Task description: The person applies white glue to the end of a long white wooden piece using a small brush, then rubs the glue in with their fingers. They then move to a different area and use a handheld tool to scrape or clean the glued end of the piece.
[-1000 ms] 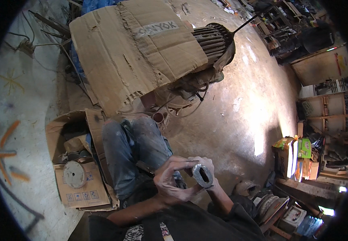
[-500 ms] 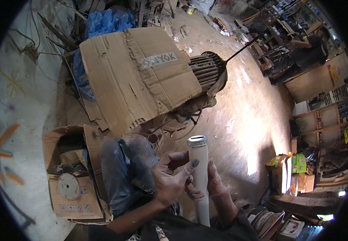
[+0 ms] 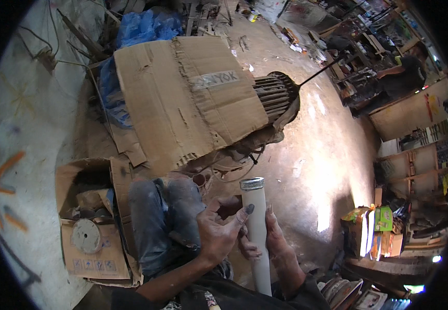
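You hold the white tube upright in front of your lap, its metal-capped end uppermost and its lower length running down between your forearms; the cap end stands clear above both hands, in full view from above. Your left hand is wrapped on the tube's left side, grip clenched about it, one darkened fingertip lying across the white wall; your right hand presses along the right side, fingers closed on the tube as well; the two hands oppose one another, which in my judgement keeps the tube plumb and stops it turning.

Your trousered knee sits just left of the hands; the tube is not resting on it, as far as can be seen. Beyond, on the concrete floor, a finned electric motor lies partly under a torn cardboard sheet, likely as a cover. An open carton to your left holds a round disc; coloured boxes stand well apart on the right.
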`<state>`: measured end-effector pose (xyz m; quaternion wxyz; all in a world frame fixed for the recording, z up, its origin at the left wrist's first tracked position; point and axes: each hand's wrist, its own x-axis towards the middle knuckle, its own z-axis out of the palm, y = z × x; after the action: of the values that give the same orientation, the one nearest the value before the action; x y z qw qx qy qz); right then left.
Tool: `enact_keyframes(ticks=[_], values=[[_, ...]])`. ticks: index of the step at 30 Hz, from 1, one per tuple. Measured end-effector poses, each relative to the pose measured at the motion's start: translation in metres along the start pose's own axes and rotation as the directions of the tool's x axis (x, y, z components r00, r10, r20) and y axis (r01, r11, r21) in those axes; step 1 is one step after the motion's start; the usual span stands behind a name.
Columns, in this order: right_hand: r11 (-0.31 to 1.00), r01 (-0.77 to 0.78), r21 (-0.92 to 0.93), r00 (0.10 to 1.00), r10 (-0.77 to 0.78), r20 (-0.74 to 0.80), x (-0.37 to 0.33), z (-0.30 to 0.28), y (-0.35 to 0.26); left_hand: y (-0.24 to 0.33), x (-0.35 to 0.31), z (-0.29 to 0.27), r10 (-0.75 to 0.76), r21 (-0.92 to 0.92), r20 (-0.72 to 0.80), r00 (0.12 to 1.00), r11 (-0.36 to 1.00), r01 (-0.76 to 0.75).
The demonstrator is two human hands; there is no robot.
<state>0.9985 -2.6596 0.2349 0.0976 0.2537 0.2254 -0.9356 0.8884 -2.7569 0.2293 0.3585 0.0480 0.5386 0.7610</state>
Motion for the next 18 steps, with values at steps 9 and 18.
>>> enact_keyframes(ticks=[9,18], values=[[0.507,0.092,-0.857,0.849,-0.49,-0.198,0.095,-0.014,0.045,-0.038,0.035,-0.06,0.056,0.148,-0.2,0.978,0.989,-0.026],[0.596,-0.052,-0.801,0.846,-0.4,-0.352,0.114,-0.006,0.043,-0.031,0.058,-0.068,-0.023,0.199,-0.25,0.968,0.977,0.075]])
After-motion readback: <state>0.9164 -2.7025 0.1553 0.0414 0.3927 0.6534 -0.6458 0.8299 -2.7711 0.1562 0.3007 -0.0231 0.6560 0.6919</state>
